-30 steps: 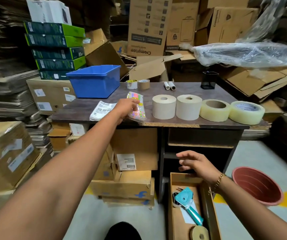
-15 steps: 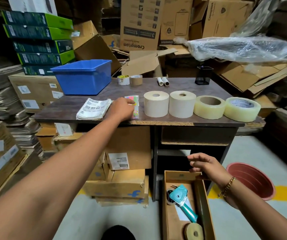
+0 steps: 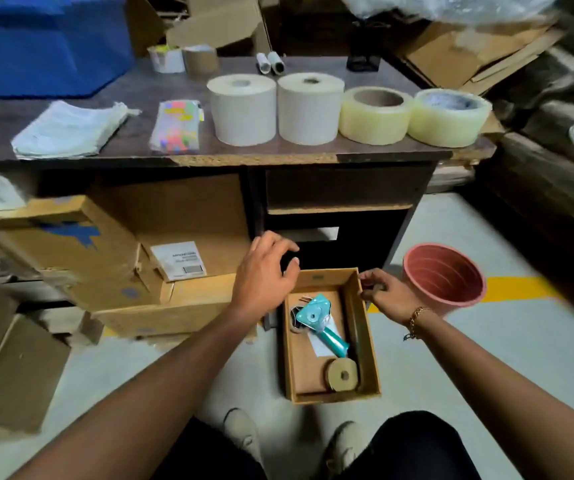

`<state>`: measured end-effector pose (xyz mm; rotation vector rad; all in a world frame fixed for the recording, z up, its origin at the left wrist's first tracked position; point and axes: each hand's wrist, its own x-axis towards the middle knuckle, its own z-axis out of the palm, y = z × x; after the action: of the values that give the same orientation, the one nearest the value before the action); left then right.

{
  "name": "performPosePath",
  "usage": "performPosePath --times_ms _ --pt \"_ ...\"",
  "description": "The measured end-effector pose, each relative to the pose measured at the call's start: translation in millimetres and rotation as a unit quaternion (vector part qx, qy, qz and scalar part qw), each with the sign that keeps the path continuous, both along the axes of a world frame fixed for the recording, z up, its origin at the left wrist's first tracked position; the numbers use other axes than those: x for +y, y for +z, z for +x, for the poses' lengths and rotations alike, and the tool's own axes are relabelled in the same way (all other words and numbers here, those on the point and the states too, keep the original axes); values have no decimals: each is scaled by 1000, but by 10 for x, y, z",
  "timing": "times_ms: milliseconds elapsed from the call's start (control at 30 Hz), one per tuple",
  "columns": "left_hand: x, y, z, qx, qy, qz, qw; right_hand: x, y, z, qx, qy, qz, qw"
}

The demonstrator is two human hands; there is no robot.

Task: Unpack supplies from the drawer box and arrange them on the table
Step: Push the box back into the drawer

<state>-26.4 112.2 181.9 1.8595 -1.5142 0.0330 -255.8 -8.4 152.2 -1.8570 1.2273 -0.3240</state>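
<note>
The open cardboard drawer box (image 3: pixel 369 344) lies on the floor in front of the table (image 3: pixel 133 88). Inside it are a teal tape dispenser (image 3: pixel 317 320) and a small brown tape roll (image 3: pixel 343 375). My left hand (image 3: pixel 265 275) hovers over the box's far left corner, fingers loosely spread and holding nothing. My right hand (image 3: pixel 384 296) grips the box's far right rim. On the table stand two white paper rolls (image 3: pixel 242 109), two clear tape rolls (image 3: pixel 375 114), a colourful packet (image 3: pixel 176 126) and a stack of printed sheets (image 3: pixel 71 129).
A blue bin (image 3: pixel 46 46) fills the table's back left; two small rolls (image 3: pixel 181 58), two small tubes (image 3: pixel 270 62) and a black mesh holder (image 3: pixel 363 60) stand at the back. A red pot (image 3: pixel 445 275) lies right of the box. Stacked cartons (image 3: pixel 174 223) crowd the left.
My left hand let go of the colourful packet on the table and came down to the drawer box. My right hand moved onto the box's rim. The view tilted downward.
</note>
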Motion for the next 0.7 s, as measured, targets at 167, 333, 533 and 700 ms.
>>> performPosePath --times_ms 167,333,533,700 --pt "-180 -1208 -245 82 25 156 984 -104 -886 -230 120 3 5 993" --pt "-161 -2105 -492 78 67 276 956 -104 -1736 -449 182 22 34 982" --pt "45 -2888 -791 183 103 429 878 37 -2467 -595 217 39 80 972" --pt "169 -3243 -926 213 120 466 850 171 -2802 -604 202 33 99 974"
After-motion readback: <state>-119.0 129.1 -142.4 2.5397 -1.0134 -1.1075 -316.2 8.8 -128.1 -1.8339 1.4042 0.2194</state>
